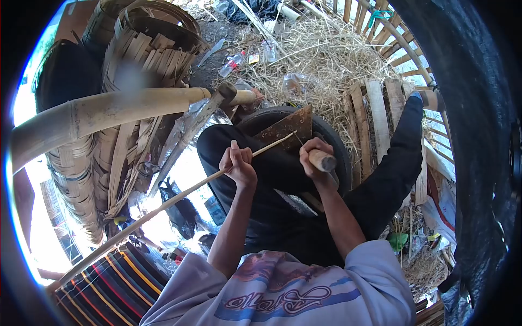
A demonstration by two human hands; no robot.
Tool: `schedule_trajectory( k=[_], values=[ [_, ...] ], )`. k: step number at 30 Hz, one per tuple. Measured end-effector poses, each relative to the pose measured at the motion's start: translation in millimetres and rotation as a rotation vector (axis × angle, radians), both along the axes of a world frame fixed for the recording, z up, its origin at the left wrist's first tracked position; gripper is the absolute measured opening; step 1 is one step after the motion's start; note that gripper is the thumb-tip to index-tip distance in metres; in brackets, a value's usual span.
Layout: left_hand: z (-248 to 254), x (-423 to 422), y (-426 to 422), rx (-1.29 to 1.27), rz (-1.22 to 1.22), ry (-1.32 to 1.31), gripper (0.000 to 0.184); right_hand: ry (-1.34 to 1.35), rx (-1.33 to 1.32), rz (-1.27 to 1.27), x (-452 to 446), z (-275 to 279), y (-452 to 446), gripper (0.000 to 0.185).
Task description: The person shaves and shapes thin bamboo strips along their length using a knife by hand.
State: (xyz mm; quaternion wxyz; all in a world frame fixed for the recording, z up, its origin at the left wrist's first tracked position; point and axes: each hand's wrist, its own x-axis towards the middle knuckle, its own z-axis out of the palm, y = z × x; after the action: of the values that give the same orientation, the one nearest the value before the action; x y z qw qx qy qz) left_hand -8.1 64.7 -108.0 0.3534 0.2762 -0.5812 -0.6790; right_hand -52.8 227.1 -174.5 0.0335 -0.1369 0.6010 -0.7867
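My left hand is closed around a long, thin bamboo stick, its thumb pointing up. The stick runs from the lower left up to a pale, pointed tip just left of my right hand. Wrapped in my right fingers is a knife with a thick, round wooden handle. Only a thin, dark bit of its blade shows, close to the stick's tip; I cannot tell whether they touch. Behind the tip, a rusty metal sheet stands against a black tire.
Woven bamboo baskets and a thick bamboo pole crowd the left. Wood shavings and a plastic bottle litter the ground ahead. Wooden slats lie beside my outstretched leg. A striped cloth is at lower left.
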Motion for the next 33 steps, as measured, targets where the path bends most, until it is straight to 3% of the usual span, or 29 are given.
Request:
schedule_trajectory(
  k=[2, 3, 8, 11, 14, 16, 19, 20, 22, 24, 26, 27, 30, 31, 33],
  values=[
    [0.3, 2.4, -1.0, -0.007, 0.004, -0.018, 0.046, -0.232, -0.224, -0.017, -4.1, 17.5, 1.9, 0.018],
    [2.3, 1.2, -0.2, 0.021, 0.002, 0.004, 0.046, -0.158, -0.234, -0.066, -0.5, 8.0, -0.7, 0.02],
    [1.8, -0.9, 2.0, -0.007, -0.015, 0.028, 0.046, 0.004, 0.021, -0.045, -1.0, -10.1, 2.7, 0.022],
    [-2.0, 2.8, -1.3, -0.009, 0.004, 0.019, 0.045, -0.207, -0.301, -0.049, 1.8, 2.7, 1.8, 0.023],
    [-1.8, 2.5, -1.4, 0.013, -0.024, 0.039, 0.045, -0.08, -0.046, -0.072, 4.7, -17.1, 0.6, 0.022],
    [1.4, 1.3, 0.9, 0.016, -0.016, 0.03, 0.045, -0.049, -0.024, -0.084, -0.7, -13.6, -0.5, 0.021],
    [-2.0, 2.8, -1.7, -0.006, 0.0, 0.005, 0.046, -0.203, -0.484, -0.027, -1.4, 10.7, -3.3, 0.022],
    [-1.4, 8.5, 0.1, 0.003, 0.003, -0.007, 0.046, -0.215, -0.474, -0.028, 3.0, 5.4, -0.1, 0.022],
    [-0.9, 1.7, -0.2, 0.007, -0.008, 0.008, 0.046, -0.001, 0.053, -0.033, -0.2, -16.4, 3.1, 0.02],
    [-1.2, 0.1, -2.9, 0.004, -0.016, 0.018, 0.046, -0.078, -0.028, -0.057, -3.4, -20.4, 0.0, 0.018],
    [-0.7, 3.0, -1.4, 0.009, -0.016, 0.012, 0.046, -0.245, -0.329, -0.018, -7.3, 0.3, 2.2, 0.018],
    [-0.6, 8.4, 0.2, 0.015, -0.015, 0.002, 0.046, -0.204, -0.342, 0.051, -6.8, 4.9, 5.0, 0.018],
    [1.7, 9.7, 3.3, -0.234, -0.121, -0.167, 0.043, -0.208, -0.276, -0.016, -7.5, -11.7, 5.9, 0.018],
    [4.0, 10.5, 8.9, -0.38, -0.231, -0.161, 0.042, -0.377, -0.302, -0.034, -13.2, -8.3, 11.6, 0.019],
    [8.5, 11.5, 19.7, -0.663, -0.435, -0.097, 0.042, -0.42, -0.323, 0.019, -23.3, -6.7, 22.2, 0.024]
  ],
)
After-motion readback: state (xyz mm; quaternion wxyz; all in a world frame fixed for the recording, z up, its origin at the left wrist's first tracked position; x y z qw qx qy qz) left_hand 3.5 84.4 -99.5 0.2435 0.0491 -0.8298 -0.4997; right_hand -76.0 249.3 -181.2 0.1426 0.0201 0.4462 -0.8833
